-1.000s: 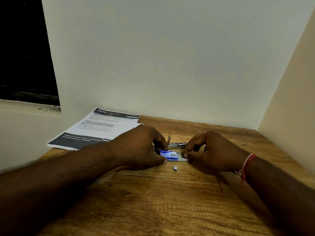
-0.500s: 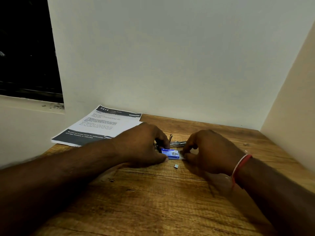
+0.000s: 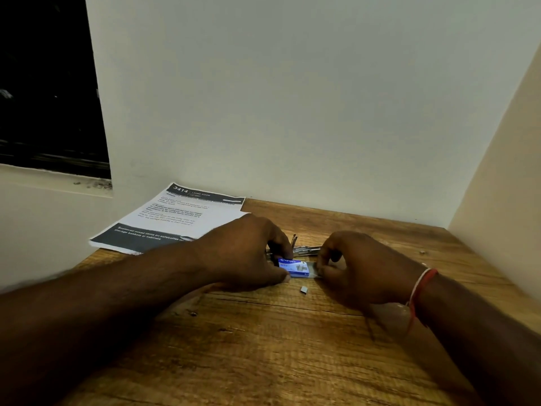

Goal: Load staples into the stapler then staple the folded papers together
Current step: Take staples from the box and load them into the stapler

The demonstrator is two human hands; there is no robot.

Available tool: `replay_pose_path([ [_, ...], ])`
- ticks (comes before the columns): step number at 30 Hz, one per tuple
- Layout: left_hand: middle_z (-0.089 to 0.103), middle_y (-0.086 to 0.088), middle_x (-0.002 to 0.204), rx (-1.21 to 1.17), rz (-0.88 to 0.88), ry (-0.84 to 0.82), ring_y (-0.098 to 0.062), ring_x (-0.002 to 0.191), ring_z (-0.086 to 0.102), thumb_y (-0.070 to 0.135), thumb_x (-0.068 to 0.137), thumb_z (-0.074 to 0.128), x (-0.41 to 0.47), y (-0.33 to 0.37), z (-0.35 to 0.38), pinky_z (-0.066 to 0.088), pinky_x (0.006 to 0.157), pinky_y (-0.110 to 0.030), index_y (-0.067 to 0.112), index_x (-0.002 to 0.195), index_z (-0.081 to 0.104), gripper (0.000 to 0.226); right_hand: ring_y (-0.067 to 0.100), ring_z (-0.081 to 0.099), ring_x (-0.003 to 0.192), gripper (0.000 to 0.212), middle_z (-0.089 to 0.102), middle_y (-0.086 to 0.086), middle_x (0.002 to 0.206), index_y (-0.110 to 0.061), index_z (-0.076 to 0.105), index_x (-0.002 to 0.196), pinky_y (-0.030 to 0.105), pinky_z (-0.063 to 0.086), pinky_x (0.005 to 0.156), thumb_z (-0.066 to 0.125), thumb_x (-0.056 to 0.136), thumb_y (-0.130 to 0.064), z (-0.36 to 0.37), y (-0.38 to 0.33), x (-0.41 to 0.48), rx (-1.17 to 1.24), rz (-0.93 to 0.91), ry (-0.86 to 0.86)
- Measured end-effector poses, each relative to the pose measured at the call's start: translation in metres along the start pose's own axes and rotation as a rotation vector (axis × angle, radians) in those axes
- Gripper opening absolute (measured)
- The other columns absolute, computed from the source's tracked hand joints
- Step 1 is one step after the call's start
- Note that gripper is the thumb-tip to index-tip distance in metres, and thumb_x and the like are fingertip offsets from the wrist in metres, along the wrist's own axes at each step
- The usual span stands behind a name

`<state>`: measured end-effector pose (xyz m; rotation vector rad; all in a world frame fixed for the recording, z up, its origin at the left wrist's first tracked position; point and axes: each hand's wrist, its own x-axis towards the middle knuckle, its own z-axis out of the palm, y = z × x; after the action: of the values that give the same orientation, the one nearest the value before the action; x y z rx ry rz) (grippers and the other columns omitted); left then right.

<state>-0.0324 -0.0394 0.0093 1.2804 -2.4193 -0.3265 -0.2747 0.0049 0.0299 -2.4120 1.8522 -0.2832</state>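
A small blue staple box (image 3: 294,267) lies on the wooden table (image 3: 278,347) between my hands. My left hand (image 3: 248,256) grips its left end with thumb and fingers. My right hand (image 3: 360,271) pinches the pale inner tray at the box's right end. Just behind the box lies the metal stapler (image 3: 304,249), opened out and partly hidden by both hands. A short loose strip of staples (image 3: 304,289) rests on the table in front of the box. The printed papers (image 3: 172,221) lie at the back left corner.
A white wall stands close behind the table and a cream wall closes off the right side. A dark window opening with a sill (image 3: 55,183) is at the left. Small specks (image 3: 421,252) lie near the right wall.
The hands have barely moved on the box. The camera has shifted slightly, so the scene sits a little lower and to the right.
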Motion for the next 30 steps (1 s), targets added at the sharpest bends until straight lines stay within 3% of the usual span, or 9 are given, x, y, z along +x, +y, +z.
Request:
replay_pose_path([
  [4,0.077,0.026,0.105,0.004,0.008,-0.006,0.033,0.077,0.054,0.049,0.087,0.09,0.001,0.0,0.0,0.041,0.063,-0.014,0.042,0.119,0.084,0.034,0.006,0.059,0.111,0.01,0.066,-0.013,0.118,-0.035,0.076,0.104,0.037,0.057,0.098,0.07,0.102,-0.043,0.001,0.009,0.002,0.055,-0.034,-0.016],
  [9,0.077,0.028,0.109,0.028,0.0,-0.013,0.016,0.075,0.06,0.051,0.087,0.089,0.001,0.0,-0.001,0.043,0.065,-0.016,0.045,0.121,0.083,0.035,0.005,0.061,0.111,0.007,0.069,-0.015,0.115,-0.034,0.076,0.097,0.041,0.057,0.101,0.072,0.101,-0.039,0.001,0.019,0.006,0.108,-0.062,-0.007],
  [15,0.079,0.025,0.12,0.028,0.006,-0.025,0.011,0.08,0.061,0.051,0.087,0.089,0.002,0.0,-0.001,0.046,0.068,-0.018,0.043,0.123,0.083,0.037,0.007,0.058,0.113,0.007,0.068,-0.015,0.115,-0.036,0.076,0.097,0.043,0.054,0.103,0.074,0.099,-0.041,0.003,0.019,0.006,0.066,-0.062,0.016],
  [21,0.077,0.028,0.11,0.039,0.001,-0.026,0.013,0.077,0.059,0.051,0.088,0.089,0.0,0.003,-0.002,0.043,0.066,-0.017,0.044,0.122,0.083,0.035,0.011,0.053,0.116,0.009,0.064,-0.013,0.12,-0.036,0.072,0.106,0.037,0.051,0.102,0.069,0.102,-0.043,0.005,0.012,0.005,-0.028,-0.047,0.02],
  [23,0.072,0.031,0.099,0.032,0.001,-0.018,0.013,0.075,0.06,0.052,0.087,0.089,-0.001,0.004,-0.003,0.044,0.066,-0.018,0.044,0.122,0.082,0.036,0.009,0.058,0.109,0.006,0.068,-0.013,0.113,-0.033,0.074,0.101,0.031,0.05,0.092,0.069,0.103,-0.036,0.004,0.014,0.005,0.093,-0.068,0.066],
  [26,0.075,0.03,0.107,-0.061,0.051,0.099,0.004,0.079,0.07,0.057,0.084,0.092,-0.002,0.004,-0.004,0.056,0.072,-0.025,0.044,0.123,0.08,0.043,0.003,0.069,0.094,0.014,0.08,-0.004,0.104,-0.024,0.08,0.098,0.026,0.049,0.082,0.068,0.105,-0.027,-0.001,0.012,0.003,0.583,-0.012,0.095],
  [30,0.08,0.021,0.107,-0.219,0.239,0.32,-0.008,0.081,0.076,0.043,0.087,0.095,0.002,0.003,-0.003,0.052,0.067,-0.016,0.039,0.119,0.085,0.034,0.024,0.067,0.099,0.021,0.079,0.019,0.108,-0.001,0.08,0.101,0.043,0.05,0.089,0.066,0.103,-0.018,0.0,0.005,0.0,1.11,0.019,0.0],
])
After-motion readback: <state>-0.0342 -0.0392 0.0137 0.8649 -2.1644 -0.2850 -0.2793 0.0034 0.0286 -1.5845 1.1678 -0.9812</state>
